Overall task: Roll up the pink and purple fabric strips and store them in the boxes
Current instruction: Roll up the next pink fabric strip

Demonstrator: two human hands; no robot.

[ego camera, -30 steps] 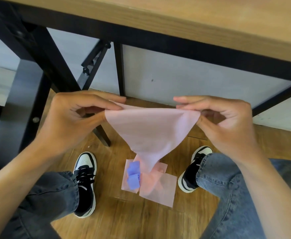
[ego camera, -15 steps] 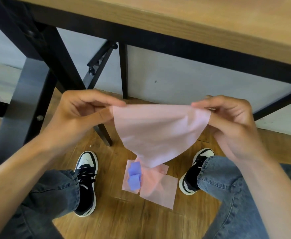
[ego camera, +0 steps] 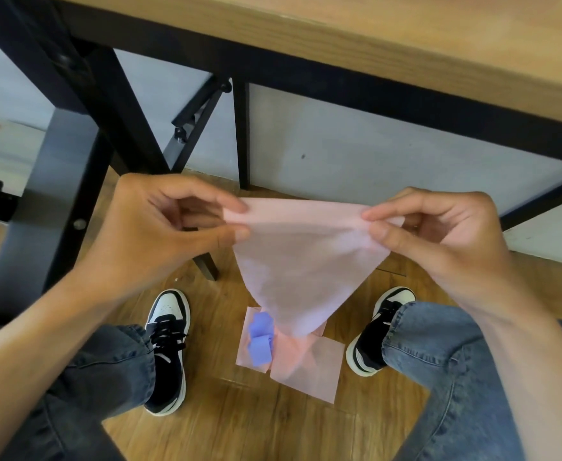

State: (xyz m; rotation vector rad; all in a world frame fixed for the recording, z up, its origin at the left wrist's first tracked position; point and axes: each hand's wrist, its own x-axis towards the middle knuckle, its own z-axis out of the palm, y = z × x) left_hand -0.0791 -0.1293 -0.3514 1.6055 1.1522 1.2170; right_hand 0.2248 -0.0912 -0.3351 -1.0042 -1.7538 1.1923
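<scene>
Thin pink fabric strip (ego camera: 306,261): stretched in mid-air, top edge pinched at each end by left hand (ego camera: 159,227) and right hand (ego camera: 439,234). Below, pink fabric pieces (ego camera: 309,371) and 2 purple fabric rolls (ego camera: 260,341) on wood-plank floor (ego camera: 239,427). No legible writing. Wooden black-framed table (ego camera: 406,51) overhead.

A wood-plank floor (ego camera: 239,427) fills the near part of the view, lit evenly and brightly. Above it at the far side runs a table (ego camera: 406,34) with a light wooden top and a black frame, its black legs (ego camera: 83,104) standing to the left with a slanted brace (ego camera: 199,118) between them. Behind the table a pale grey wall (ego camera: 372,168) meets the floor.
</scene>
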